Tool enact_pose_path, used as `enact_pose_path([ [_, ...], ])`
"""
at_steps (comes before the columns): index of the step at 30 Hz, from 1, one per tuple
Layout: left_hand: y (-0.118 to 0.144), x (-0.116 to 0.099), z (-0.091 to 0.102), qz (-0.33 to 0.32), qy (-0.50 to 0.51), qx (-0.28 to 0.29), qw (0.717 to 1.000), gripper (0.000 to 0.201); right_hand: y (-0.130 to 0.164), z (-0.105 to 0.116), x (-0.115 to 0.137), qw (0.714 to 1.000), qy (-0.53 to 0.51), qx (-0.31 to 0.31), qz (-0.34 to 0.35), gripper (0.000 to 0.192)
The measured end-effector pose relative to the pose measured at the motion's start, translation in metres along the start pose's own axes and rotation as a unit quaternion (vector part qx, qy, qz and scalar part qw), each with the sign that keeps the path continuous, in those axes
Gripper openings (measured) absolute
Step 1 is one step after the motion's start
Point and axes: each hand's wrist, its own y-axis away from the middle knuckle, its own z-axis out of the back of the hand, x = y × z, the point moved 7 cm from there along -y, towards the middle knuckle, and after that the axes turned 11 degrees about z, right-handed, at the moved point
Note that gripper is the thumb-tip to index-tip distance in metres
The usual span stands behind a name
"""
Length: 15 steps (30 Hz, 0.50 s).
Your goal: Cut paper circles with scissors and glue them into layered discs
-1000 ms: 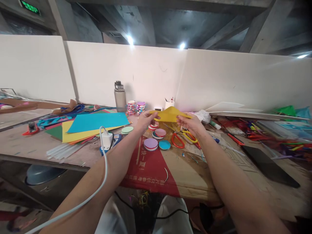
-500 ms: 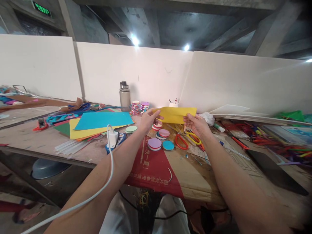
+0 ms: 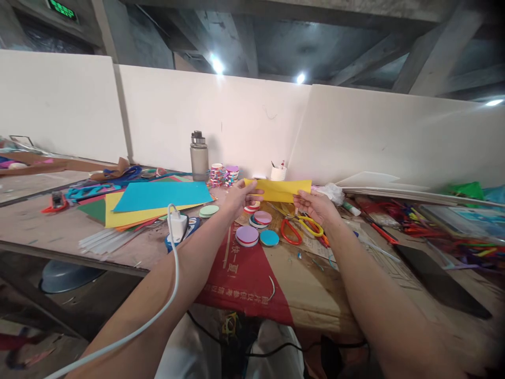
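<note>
I hold a folded yellow paper sheet up above the table with both hands. My left hand pinches its left end and my right hand grips its lower right edge. The sheet faces me as a flat, narrow strip. Below it lie round coloured foam discs and red and yellow scissors on brown cardboard.
A stack of coloured paper sheets lies at left, with a white charger and its cable beside it. A grey water bottle, tape rolls and a white cup stand at the back. Pens and pipe cleaners clutter the right side near a black slab.
The yellow paper went from a bent, tent-like shape to a flat folded strip held upright. Both hands stayed on it and lowered it slightly.
</note>
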Motion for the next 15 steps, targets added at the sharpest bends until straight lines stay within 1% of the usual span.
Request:
enact_pose_path([
  [2,-0.001,0.003,-0.001,0.012,-0.003,0.004,1.000,0.033,0.001,0.001,-0.001,1.000,0.006,0.005,-0.015,0.009],
  [6,-0.003,0.003,0.004,0.005,0.003,-0.026,1.000,0.024,0.005,-0.003,0.002,0.998,0.015,0.039,-0.038,0.021],
  [10,-0.003,0.001,0.006,-0.010,-0.003,-0.054,0.998,0.018,0.010,-0.011,0.011,0.997,0.020,0.067,-0.016,0.038],
  [12,-0.002,0.000,0.005,-0.016,-0.024,-0.059,0.998,0.019,0.012,-0.014,0.013,0.998,0.020,0.065,-0.007,0.033],
  [15,-0.003,0.001,0.003,-0.026,-0.059,-0.045,0.997,0.022,0.011,-0.013,0.013,0.999,0.020,0.046,0.003,0.017],
])
